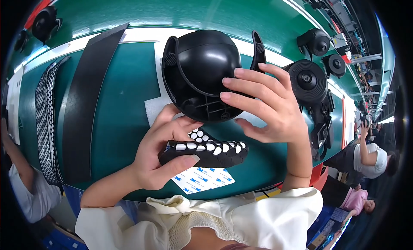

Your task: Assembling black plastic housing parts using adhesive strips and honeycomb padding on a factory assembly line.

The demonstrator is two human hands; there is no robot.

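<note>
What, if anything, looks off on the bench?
Nothing looks spilled or damaged. Slightly askew: the long black strip slants across the white border, and the white printed sheet lies at an angle near the dotted pad in the left hand.

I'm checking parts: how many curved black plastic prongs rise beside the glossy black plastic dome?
2: left prong, left of the dome; right prong, right of it, near the right hand, which may hide others.

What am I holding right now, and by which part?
Your left hand holds the curled black strip with white dots by its left end. Your right hand touches the black domed part; whether it grips cannot be told.
</note>
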